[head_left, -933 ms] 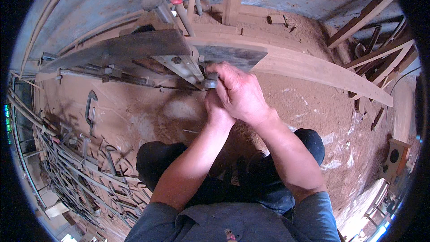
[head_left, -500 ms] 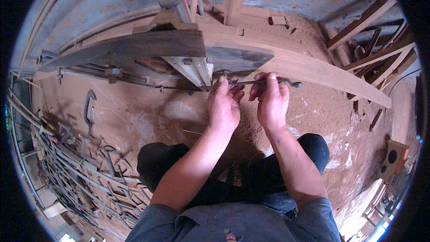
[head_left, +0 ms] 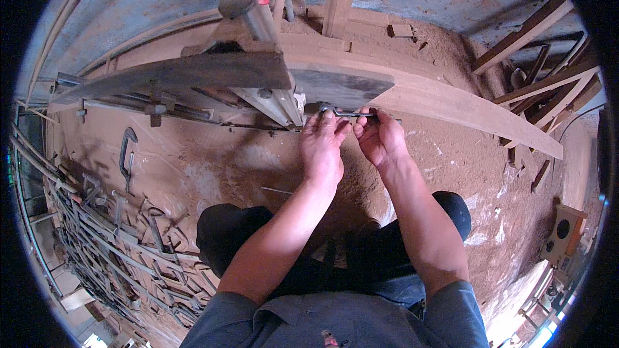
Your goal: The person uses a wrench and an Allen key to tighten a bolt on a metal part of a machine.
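Both my hands are at the underside of a machine with a dark flat plate (head_left: 187,72). A slim dark metal wrench (head_left: 348,115) lies crosswise between them. My left hand (head_left: 324,148) is closed around its left end, close to a bolt or nut under the machine; its fingers partly hide that spot. Farther along the handle, my right hand (head_left: 382,140) pinches the wrench between thumb and fingers. A pale metal bracket (head_left: 274,106) slants down just left of my left hand.
A long curved wooden board (head_left: 464,103) stretches to the right behind the machine. On the dusty floor lies a C-clamp (head_left: 126,158), with a pile of several clamps (head_left: 138,251) at lower left. Wooden frame pieces (head_left: 548,100) lean at right, above a speaker-like box (head_left: 564,232).
The wrench has shifted left and its left end now sits by the bolt area. My right hand moved slightly left and down along the handle. My left hand stays nearly in place.
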Motion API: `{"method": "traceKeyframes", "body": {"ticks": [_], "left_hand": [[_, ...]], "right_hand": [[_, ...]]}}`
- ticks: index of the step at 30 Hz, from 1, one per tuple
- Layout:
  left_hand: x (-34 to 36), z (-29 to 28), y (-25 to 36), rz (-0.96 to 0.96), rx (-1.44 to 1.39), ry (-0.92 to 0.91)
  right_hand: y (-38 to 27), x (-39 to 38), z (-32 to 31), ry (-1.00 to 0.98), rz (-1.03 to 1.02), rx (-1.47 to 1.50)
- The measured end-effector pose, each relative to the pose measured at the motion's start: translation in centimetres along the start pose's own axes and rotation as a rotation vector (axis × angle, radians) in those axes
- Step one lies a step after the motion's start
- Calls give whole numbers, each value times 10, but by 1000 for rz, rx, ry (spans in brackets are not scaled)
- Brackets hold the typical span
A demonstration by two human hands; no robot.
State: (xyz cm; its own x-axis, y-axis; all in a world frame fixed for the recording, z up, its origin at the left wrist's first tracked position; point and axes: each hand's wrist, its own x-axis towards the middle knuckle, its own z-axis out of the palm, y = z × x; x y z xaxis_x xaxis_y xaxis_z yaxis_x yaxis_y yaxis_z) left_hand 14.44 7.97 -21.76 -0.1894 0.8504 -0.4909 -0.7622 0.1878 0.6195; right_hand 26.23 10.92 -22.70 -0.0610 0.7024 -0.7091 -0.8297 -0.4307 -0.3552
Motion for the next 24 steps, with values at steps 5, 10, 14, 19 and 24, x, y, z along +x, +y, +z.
{"method": "traceKeyframes", "body": {"ticks": [5,10,14,19,24], "left_hand": [[3,0,-2,19,2,-3],[1,4,2,17,47,13],[0,1,2,-74,-23,-59],[3,-6,-8,-4,230,-234],[16,-25,-16,-87,-332,-429]], "right_hand": [[1,6,-2,29,22,12],[5,-8,6,88,-22,49],[9,-39,24,-15,-367,-156],[13,-71,61,-280,-1070,-1254],[22,-73,99,-386,-1246,-1625]]}}
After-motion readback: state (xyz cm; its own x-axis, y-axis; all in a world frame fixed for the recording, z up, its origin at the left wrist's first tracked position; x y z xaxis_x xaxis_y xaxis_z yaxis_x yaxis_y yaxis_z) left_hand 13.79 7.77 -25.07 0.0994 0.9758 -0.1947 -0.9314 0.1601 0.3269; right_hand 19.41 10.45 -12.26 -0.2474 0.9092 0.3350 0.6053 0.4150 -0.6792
